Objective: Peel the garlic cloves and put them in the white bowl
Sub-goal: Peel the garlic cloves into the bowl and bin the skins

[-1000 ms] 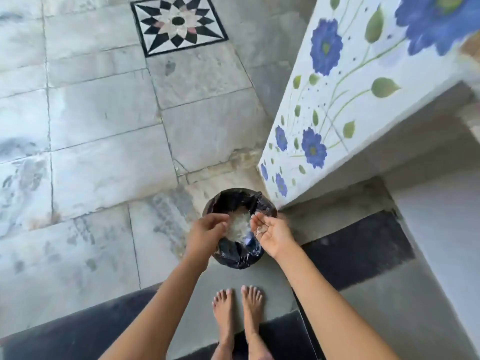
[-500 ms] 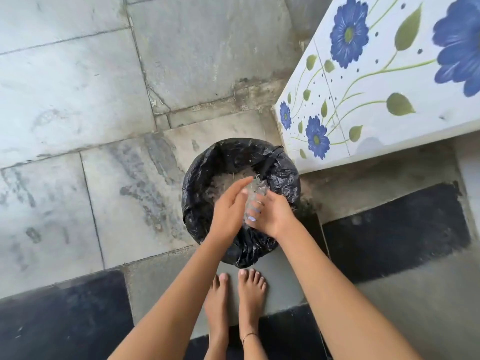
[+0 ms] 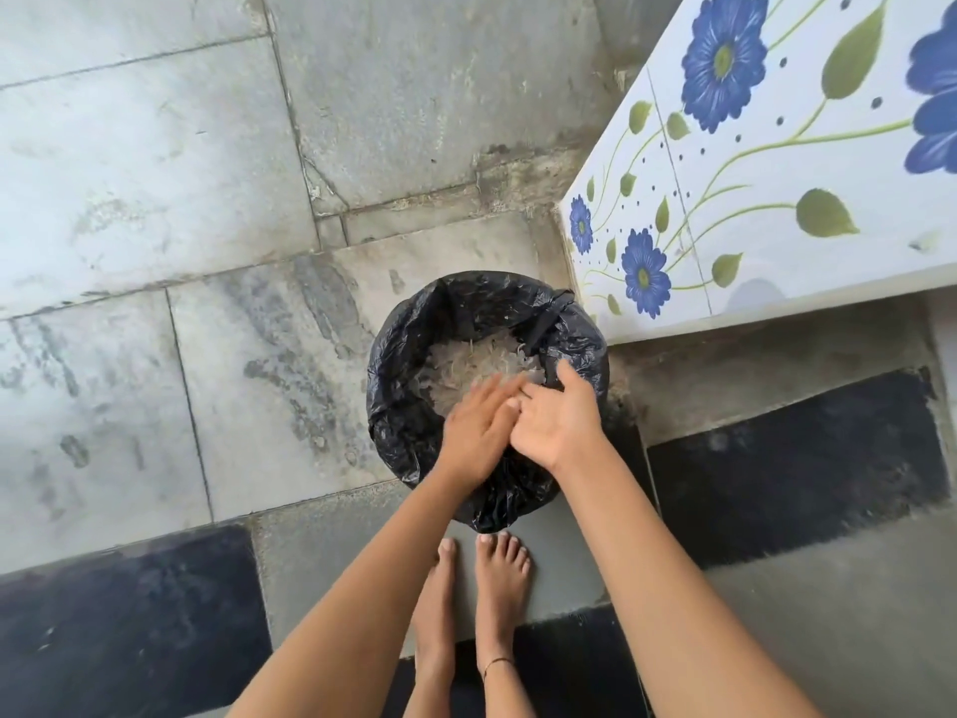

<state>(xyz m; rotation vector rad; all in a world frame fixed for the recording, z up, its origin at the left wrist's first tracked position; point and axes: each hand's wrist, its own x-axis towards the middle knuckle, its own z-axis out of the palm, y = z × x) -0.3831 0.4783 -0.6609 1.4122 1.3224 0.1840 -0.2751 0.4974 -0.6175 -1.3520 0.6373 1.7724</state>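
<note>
I stand over a small bin lined with a black plastic bag [image 3: 401,355], on the floor in front of my bare feet. Pale papery garlic skins [image 3: 466,362] lie heaped inside it. My left hand [image 3: 474,432] and my right hand [image 3: 554,422] are held together above the bin's near rim, fingers straight, the left palm brushing against the right hand. Neither hand holds anything I can see. No garlic cloves and no white bowl are in view.
A white counter side painted with blue flowers and green leaves [image 3: 751,189] rises just right of the bin. Grey stone floor tiles [image 3: 155,173] stretch to the left and beyond. Dark floor strips [image 3: 792,458] lie at the right and lower left. My bare feet [image 3: 471,603] stand just behind the bin.
The view has dropped closer over the bin. My hands, apart with the right palm up, have come together and now rub flat against each other over the skins.
</note>
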